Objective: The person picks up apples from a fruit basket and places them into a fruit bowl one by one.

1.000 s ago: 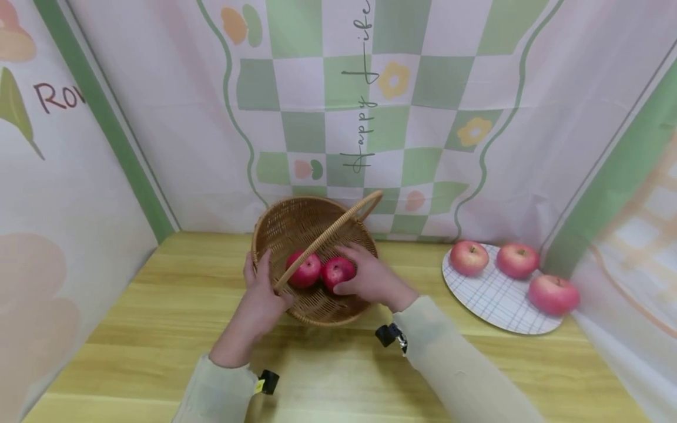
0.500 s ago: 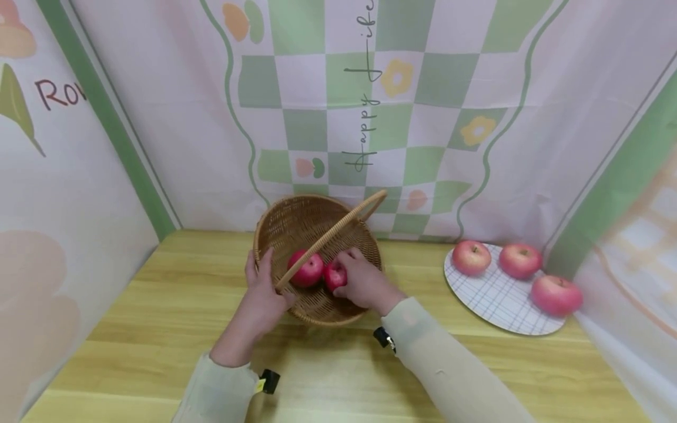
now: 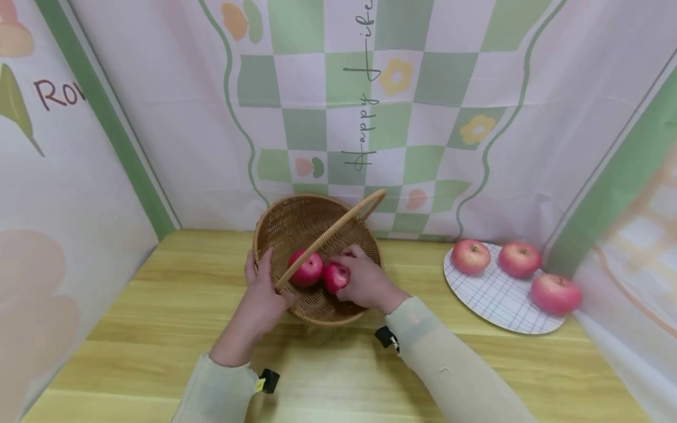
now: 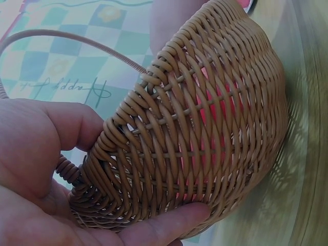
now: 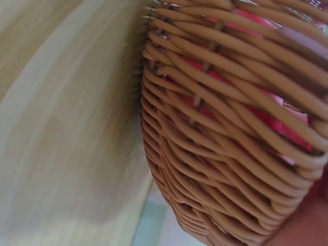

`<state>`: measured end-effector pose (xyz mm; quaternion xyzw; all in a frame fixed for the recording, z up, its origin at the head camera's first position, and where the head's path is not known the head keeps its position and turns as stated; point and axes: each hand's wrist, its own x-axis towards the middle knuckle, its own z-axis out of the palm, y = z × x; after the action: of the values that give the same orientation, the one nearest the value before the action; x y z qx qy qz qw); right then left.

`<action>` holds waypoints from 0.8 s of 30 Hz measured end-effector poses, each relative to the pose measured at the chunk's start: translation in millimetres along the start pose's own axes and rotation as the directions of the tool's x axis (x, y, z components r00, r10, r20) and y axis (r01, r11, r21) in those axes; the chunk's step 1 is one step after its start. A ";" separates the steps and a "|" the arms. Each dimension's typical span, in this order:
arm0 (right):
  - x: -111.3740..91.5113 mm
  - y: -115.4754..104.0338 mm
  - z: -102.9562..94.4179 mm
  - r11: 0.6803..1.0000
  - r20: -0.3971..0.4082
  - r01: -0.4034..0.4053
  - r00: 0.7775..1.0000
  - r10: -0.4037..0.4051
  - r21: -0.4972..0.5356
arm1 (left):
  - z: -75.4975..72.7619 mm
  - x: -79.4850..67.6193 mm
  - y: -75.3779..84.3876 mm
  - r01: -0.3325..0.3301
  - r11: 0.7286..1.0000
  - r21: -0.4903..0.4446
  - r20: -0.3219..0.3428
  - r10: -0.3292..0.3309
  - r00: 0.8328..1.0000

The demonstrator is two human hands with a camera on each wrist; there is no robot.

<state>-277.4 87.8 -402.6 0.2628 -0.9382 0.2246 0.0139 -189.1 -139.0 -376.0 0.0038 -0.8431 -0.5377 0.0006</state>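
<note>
Basket: A woven basket (image 3: 301,226) is standing on the wooden table (image 3: 328,370), its open mouth facing up toward the head camera.
Handle: The arched handle (image 3: 328,234) is crossing over the opening, running from lower left to upper right.
Left hand: The left hand (image 3: 261,302) is gripping the basket's left rim beside the foot of the handle; the left wrist view is showing one finger lying along the outer weave.
Right hand: The right hand (image 3: 365,279) is reaching inside the basket and is pinching the right-hand apple (image 3: 335,278) between thumb and fingers; the hand is hiding part of that fruit.
Second apple in basket: The left-hand apple (image 3: 308,271) is lying just beside the held one, the handle passing in front of it.
Wicker gaps: Red fruit is showing through the weave in both wrist views.
Plate: A checked plate (image 3: 492,296) is lying on the table to the right, well apart from the basket.
Apples on plate: Three are resting there: a rear-left apple (image 3: 471,257), a rear-right apple (image 3: 520,259) and a front-right apple (image 3: 556,295) sitting at the edge.
Backdrop: A green-and-white checked curtain (image 3: 344,129) is hanging behind, bearing the words "Happy Life".
</note>
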 end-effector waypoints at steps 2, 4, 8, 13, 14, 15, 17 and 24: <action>-0.6 0.0 -1.1 0.999 0.003 -0.031 1.000 0.031 0.039 | 0.0 -0.1 -0.2 0.001 1.000 0.002 0.001 -0.001 1.000; -1.0 0.5 -1.7 0.995 0.004 -0.069 0.998 0.069 0.072 | 0.0 -0.1 -0.4 0.000 1.000 0.005 0.000 0.000 1.000; -1.4 1.3 -4.1 0.976 -0.019 -0.116 0.992 0.122 0.183 | 0.1 -0.1 -0.7 0.003 1.000 0.000 0.002 -0.003 1.000; -1.6 3.8 -8.3 0.924 -0.047 -0.117 0.988 0.144 0.364 | -0.6 0.2 -1.2 0.010 1.000 -0.012 0.010 -0.009 1.000; -1.9 4.4 -9.3 0.917 -0.048 -0.116 0.988 0.145 0.383 | -0.7 0.5 -1.3 0.008 1.000 -0.010 0.009 -0.008 1.000; -2.4 5.1 -10.2 0.912 -0.049 -0.114 0.988 0.145 0.395 | -0.9 0.7 -1.4 0.006 1.000 -0.007 0.007 -0.006 1.000; -3.6 5.8 -12.6 0.906 -0.042 -0.113 0.989 0.142 0.408 | -1.0 1.3 -1.7 0.000 1.000 0.002 0.003 0.000 1.000; -6.8 8.5 -15.8 0.860 -0.021 -0.109 0.990 0.138 0.498 | -0.9 2.1 -3.0 -0.004 1.000 0.008 -0.002 0.004 1.000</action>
<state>-277.3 104.4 -392.9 0.1906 -0.8633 0.4655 -0.0419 -191.1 -141.0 -378.3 0.0026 -0.8454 -0.5341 0.0027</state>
